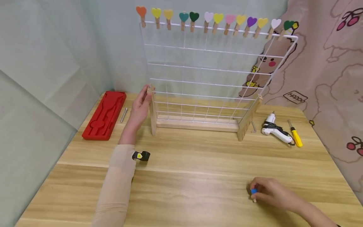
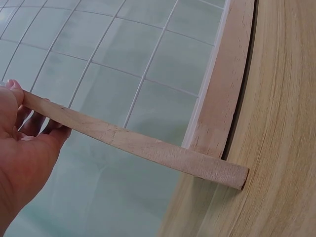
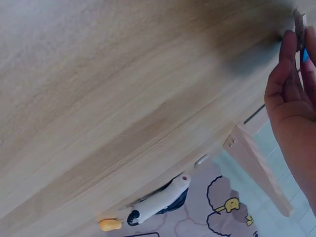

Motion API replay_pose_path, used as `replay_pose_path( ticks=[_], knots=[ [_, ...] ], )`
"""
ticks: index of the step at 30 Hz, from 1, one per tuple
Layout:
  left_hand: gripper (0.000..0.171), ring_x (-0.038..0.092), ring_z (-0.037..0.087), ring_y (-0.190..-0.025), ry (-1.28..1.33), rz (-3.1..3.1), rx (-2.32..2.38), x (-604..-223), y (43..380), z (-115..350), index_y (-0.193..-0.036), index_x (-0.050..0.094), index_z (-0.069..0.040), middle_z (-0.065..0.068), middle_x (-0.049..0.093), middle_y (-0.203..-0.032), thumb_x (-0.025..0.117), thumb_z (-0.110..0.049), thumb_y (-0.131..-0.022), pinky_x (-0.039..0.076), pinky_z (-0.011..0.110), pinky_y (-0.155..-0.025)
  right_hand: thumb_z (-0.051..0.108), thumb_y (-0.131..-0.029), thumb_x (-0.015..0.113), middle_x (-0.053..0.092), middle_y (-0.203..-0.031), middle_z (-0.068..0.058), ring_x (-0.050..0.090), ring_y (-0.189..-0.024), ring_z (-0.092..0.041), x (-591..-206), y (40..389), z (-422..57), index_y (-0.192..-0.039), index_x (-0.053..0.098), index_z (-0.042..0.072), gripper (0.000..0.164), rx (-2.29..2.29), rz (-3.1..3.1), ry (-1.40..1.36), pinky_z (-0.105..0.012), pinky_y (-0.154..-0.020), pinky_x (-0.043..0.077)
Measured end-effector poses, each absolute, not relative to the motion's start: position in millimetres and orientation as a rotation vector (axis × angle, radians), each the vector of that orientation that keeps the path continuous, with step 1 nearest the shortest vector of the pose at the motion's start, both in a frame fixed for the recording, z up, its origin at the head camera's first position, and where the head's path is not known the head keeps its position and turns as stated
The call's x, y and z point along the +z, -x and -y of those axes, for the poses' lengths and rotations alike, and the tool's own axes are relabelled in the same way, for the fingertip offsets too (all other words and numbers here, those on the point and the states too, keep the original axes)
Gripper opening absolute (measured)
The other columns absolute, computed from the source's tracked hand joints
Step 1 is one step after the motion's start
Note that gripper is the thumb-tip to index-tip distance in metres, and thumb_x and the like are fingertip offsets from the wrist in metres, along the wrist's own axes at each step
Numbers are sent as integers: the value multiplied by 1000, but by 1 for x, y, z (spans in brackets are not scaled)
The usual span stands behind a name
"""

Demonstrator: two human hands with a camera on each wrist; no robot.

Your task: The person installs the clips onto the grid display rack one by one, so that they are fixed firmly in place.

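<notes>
A white wire grid rack [image 1: 201, 66] stands in a wooden base [image 1: 195, 123] on the table. Heart-topped wooden clothespins [image 1: 218, 19] in several colours line its top wire. My left hand [image 1: 140, 107] grips the upper end of the left wooden upright [image 2: 113, 133], fingers behind it in the left wrist view. Low over the front right of the table, my right hand [image 1: 273, 192] pinches a small wooden clothespin [image 1: 254, 191] with a blue top. Fingers partly cover that clothespin in the right wrist view.
Left of the rack lie a red moulded tray [image 1: 114, 115] and a bolt [image 1: 123, 115]. A black strap-like roll [image 1: 145, 156] is beside the left sleeve. To the right lie a hex key [image 1: 253, 127], a white glue gun [image 1: 276, 130] and a yellow-handled screwdriver [image 1: 296, 137].
</notes>
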State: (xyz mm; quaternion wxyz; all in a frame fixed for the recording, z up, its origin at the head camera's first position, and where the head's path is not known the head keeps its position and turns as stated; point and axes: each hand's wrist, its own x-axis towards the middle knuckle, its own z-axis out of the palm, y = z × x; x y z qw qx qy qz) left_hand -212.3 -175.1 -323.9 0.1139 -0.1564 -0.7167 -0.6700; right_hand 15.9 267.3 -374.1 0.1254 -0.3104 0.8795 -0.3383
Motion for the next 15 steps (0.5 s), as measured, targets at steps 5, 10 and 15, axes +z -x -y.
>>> replay_pose_path(
  ticks=[5,10,15],
  knots=[
    [49,37,12,-121,448,2113,-1982,-313,204,173,-137,26,-15,9,42,-132,40,-26,-92,28,30,-102,14,-80,60,61,-73,11,57,-65,-2,-365,-6,-262,-88,53,16,10,-1050,-2583,909,-19,-53,47],
    [49,36,14,-122,447,2121,-1981,-306,197,172,-138,24,-12,11,40,-132,39,-24,-92,27,31,-102,9,-78,63,60,-75,12,57,-65,-2,-342,16,-256,-90,54,20,18,-999,-2688,1054,-19,-54,46],
    [49,36,14,-122,447,2130,-1973,-305,196,171,-137,25,-14,9,40,-133,39,-27,-92,27,31,-102,6,-76,64,60,-78,11,56,-69,-2,-306,43,-253,-90,57,22,23,-971,-2762,1122,-17,-57,45]
  ],
)
